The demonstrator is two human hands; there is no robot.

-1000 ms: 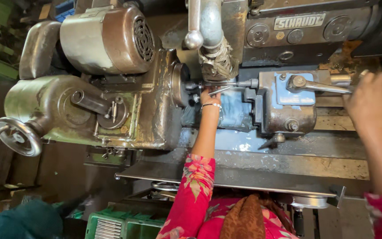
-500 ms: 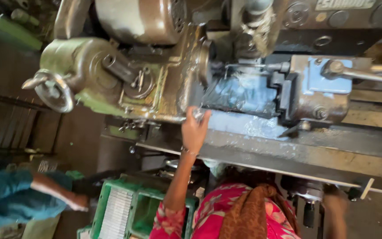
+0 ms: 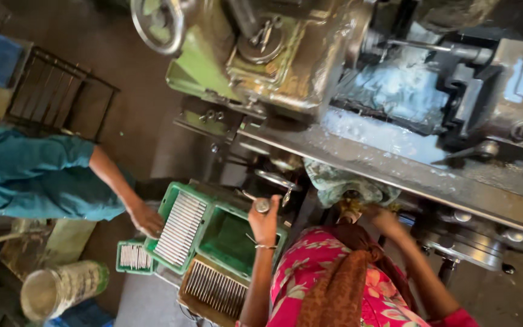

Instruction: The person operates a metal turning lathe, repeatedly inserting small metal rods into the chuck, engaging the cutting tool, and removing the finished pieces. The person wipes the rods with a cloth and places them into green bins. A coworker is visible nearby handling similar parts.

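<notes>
My left hand point(image 3: 265, 221), with a bangle on the wrist, is raised over an empty green crate point(image 3: 230, 240) and pinches a small round metal piece point(image 3: 263, 206). My right hand point(image 3: 384, 219) reaches under the bed of the lathe point(image 3: 394, 151), next to a rag-covered knob point(image 3: 347, 184); I cannot tell whether it grips anything. A second green crate point(image 3: 180, 227), to the left of the empty one, holds several metal rods in rows. My pink flowered sleeve and brown scarf fill the bottom middle.
A co-worker in a teal sleeve point(image 3: 37, 175) rests a hand point(image 3: 145, 219) on the rod-filled crate. A small green tray point(image 3: 133, 256) and a brown tray point(image 3: 213, 288) also hold rods. A dirty bucket point(image 3: 60, 288) lies at bottom left, with a dark metal rack point(image 3: 62, 97) behind.
The view has swung down and left. My left hand dropped from the lathe's chuck area to above the crates, now holding a metal piece. My right hand left the tool post lever.
</notes>
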